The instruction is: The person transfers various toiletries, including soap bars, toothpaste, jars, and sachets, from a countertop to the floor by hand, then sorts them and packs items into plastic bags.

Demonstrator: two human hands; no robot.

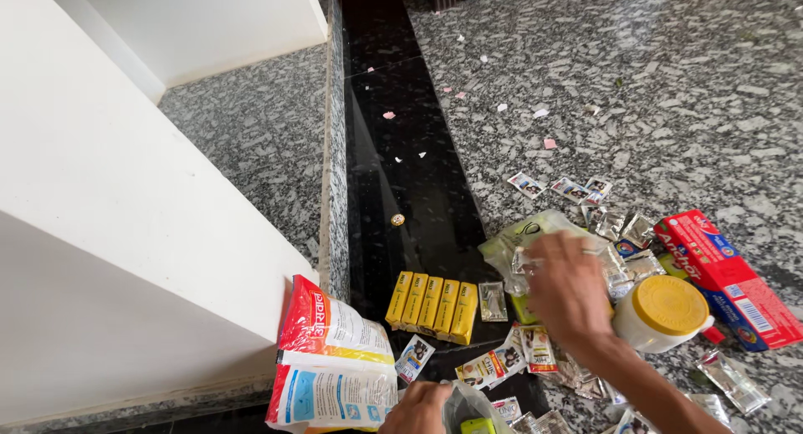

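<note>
Your floor [686, 91] stock, by position:
- Row of five small boxes [432, 304]: side by side, left of centre, near you.
- Single sachet [492, 301]: just right of that row.
- Two printed bags [332, 359]: stacked at the foot of the step [150, 233], left of the boxes.
- Jar [663, 314]: on its side, right of your right hand [569, 288].
- Long cartons [728, 279]: just right of the jar.
- Loose sachets [623, 233]: behind the jar; more lie before the boxes.
- Your left hand [418, 409]: nearest you, on a clear bag [473, 405].

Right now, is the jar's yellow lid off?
No, the yellow lid sits on top of the white jar, which lies on the floor beside the right hand.
</note>
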